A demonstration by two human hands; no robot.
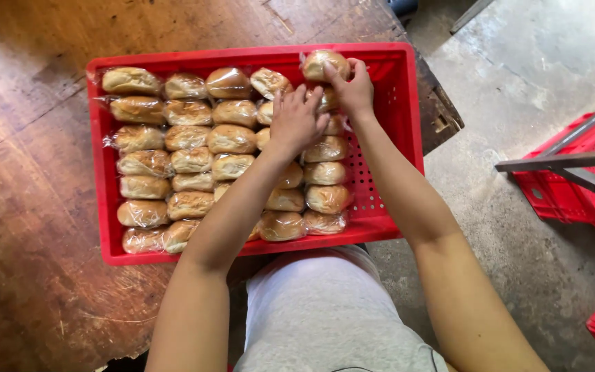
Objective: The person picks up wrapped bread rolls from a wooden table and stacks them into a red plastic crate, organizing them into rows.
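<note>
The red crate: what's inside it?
The red crate holds rows of plastic-wrapped bread rolls. Some are hidden beneath the left hand and forearm; the right hand holds one.

This looks like a small bakery's packing area. A red plastic crate (394, 138) sits on a worn, scratched wooden surface (29, 207), filled with rows of buns in clear wrap (187, 138). To the right of that crate, more red crates (573, 186) stand on a rough, stained concrete floor (518, 69), beside grey metal bars (566, 164).
</note>
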